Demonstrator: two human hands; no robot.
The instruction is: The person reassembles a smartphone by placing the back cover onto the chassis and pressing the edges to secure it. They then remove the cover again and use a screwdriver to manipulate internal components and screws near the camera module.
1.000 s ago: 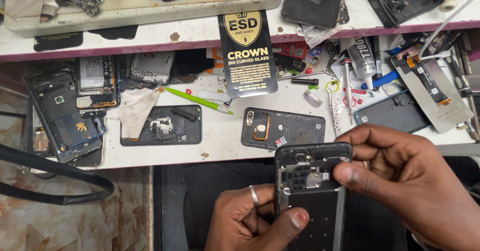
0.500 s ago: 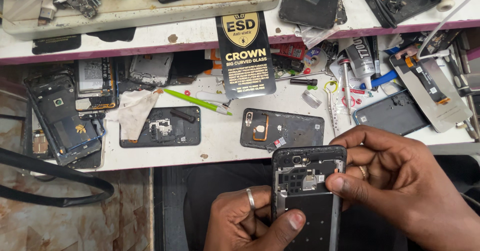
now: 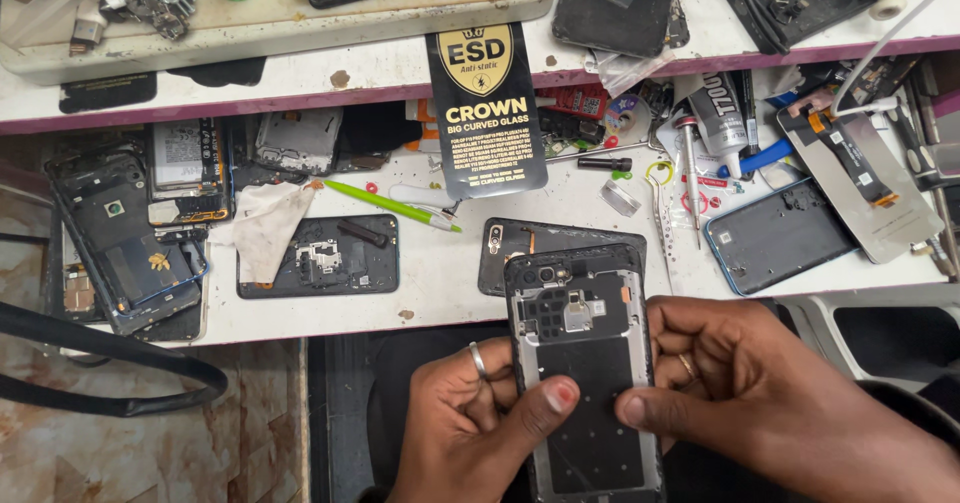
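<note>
An opened dark phone (image 3: 585, 363) with its back cover off, its inner frame and a black battery area showing, sits upright between both hands in front of the bench edge. My left hand (image 3: 480, 423), a ring on one finger, grips its left side with the thumb pressed on the black area. My right hand (image 3: 760, 393), also ringed, holds the right side, thumb tip on the black area beside the left thumb. Just behind the phone lies a dark back cover (image 3: 520, 238) with a camera hole.
The white bench (image 3: 440, 283) carries several dismantled phones (image 3: 120, 233), a phone frame (image 3: 318, 255), a stained cloth (image 3: 265, 228), a green pen (image 3: 385, 203), tweezers (image 3: 660, 208), a screwdriver (image 3: 692, 168), a blue-edged back cover (image 3: 775, 235) and a black packet (image 3: 487, 108). A shelf (image 3: 300, 73) above holds more parts.
My right hand has slid down from the phone's top to its right side, the thumb now on the black area. The phone sits lower and more upright.
</note>
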